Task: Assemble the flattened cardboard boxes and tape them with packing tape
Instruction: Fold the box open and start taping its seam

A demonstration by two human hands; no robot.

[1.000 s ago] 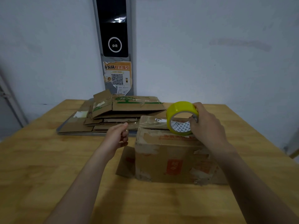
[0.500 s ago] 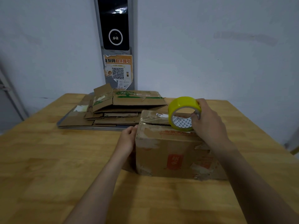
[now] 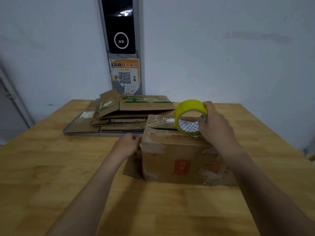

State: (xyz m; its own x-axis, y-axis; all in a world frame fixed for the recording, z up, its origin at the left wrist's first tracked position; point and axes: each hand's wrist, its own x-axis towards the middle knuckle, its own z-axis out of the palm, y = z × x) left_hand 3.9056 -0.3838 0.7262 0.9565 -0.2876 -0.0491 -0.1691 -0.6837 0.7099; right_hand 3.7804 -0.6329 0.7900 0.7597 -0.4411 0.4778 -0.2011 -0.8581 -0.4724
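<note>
here, flattened cardboard (image 3: 133,114) is stacked at the far left of the desk (image 3: 51,167). the left hand (image 3: 127,146) is set against the box's (image 3: 179,159) upper left corner, its fingers (image 3: 137,144) curled but blurred, so a grip cannot be told. the box is stood mid-desk. the yellow tape roll (image 3: 189,106) is held upright on its top, grasped by the right hand (image 3: 216,126).

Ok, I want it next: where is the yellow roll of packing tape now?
Head view, right of centre: the yellow roll of packing tape stands on edge atop the brown cardboard box, gripped by the right hand.
</note>
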